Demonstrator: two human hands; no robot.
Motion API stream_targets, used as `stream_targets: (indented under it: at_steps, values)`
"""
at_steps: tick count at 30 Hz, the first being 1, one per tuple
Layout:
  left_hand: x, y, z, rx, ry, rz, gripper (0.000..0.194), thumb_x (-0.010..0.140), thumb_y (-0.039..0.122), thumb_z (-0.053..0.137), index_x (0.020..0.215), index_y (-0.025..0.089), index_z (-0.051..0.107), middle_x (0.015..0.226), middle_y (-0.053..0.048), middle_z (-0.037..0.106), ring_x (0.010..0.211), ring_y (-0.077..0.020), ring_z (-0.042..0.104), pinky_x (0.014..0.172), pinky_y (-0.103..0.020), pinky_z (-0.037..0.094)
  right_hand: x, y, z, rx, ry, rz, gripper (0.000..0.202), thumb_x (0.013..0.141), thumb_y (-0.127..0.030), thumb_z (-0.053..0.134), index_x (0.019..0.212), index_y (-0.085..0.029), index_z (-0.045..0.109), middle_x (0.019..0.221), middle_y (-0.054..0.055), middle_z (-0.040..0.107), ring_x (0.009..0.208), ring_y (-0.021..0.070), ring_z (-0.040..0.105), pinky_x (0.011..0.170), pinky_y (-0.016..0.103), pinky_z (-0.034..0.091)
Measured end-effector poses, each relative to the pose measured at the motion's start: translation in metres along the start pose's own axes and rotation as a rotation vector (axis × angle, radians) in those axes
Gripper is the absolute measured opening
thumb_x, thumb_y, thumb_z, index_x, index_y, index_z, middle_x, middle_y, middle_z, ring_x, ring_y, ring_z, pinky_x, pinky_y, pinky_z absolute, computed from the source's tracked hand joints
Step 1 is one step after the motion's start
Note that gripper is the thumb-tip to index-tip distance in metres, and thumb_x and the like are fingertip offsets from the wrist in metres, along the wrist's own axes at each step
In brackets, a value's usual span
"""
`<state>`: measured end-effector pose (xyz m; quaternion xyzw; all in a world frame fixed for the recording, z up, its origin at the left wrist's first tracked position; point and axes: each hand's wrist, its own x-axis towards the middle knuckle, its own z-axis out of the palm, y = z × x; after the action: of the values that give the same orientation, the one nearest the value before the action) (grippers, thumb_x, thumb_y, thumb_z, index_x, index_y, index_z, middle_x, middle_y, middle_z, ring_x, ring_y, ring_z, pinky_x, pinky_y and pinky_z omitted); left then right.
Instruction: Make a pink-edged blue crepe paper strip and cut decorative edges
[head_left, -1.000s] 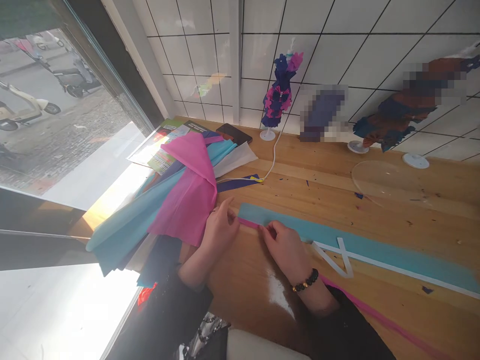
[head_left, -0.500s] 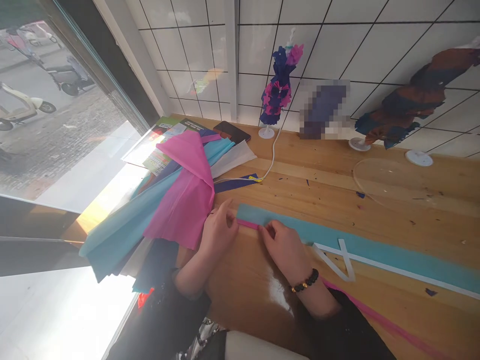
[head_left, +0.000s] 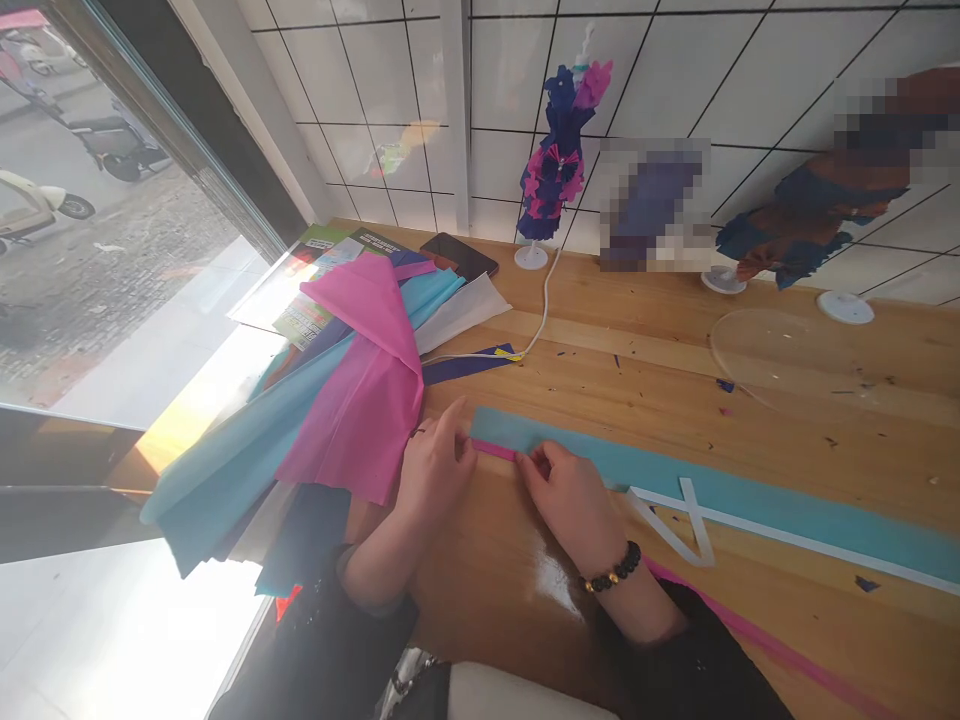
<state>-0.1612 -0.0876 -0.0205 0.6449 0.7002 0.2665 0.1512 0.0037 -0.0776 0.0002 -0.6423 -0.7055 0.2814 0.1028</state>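
Note:
A narrow pink paper strip [head_left: 493, 451] lies along the near edge of a long teal paper strip [head_left: 750, 497] on the wooden table. At its left end, my left hand [head_left: 439, 455] is closed, thumb and fingers pinching the pink strip. A short way to the right, my right hand [head_left: 568, 497] pinches the same strip; a bead bracelet circles that wrist. Beyond this wrist the pink strip trails toward the lower right, part of it hidden under the hand. Along the teal edge runs a thin white strip [head_left: 817, 557], its loose end folded into an angle right of my right hand.
Pink crepe-like paper [head_left: 360, 390] and teal sheets [head_left: 247, 445] are heaped at left over booklets [head_left: 300, 285]. Behind them rest a phone [head_left: 461, 257] and a white cable [head_left: 547, 305]. Paper-decorated figures [head_left: 559, 150] stand by the tiled wall, near a clear disc [head_left: 780, 355]. Paper scraps dot the table.
The view has shifted slightly. Both hands stay almost where they were, still pinching the pink strip at the teal strip's edge.

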Motion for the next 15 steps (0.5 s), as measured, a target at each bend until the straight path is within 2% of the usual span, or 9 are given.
stream_targets:
  at_steps: [9,15]
  values:
    - [-0.0011,0.0027,0.0005,0.076,0.004,0.026,0.050,0.072,0.010,0.050,0.121,0.017,0.044,0.078,-0.001,0.062,0.077,-0.0173,0.054,0.069,-0.029,0.041,0.0005,0.0004,0.0009,0.004,-0.011,0.024,0.025,0.084,-0.034,0.042,0.064,-0.021,0.050,0.059,0.002,0.060,0.055,0.0152,0.052,0.052,0.025,0.029]
    - [-0.0016,0.0031,-0.0002,0.044,0.011,0.046,0.048,0.072,0.010,0.049,0.119,0.019,0.045,0.074,-0.001,0.060,0.078,-0.0175,0.053,0.070,-0.029,0.041,0.0011,0.0006,0.0012,-0.017,-0.024,0.024,0.025,0.084,-0.034,0.042,0.064,-0.021,0.050,0.059,0.002,0.059,0.054,0.0153,0.052,0.051,0.025,0.028]
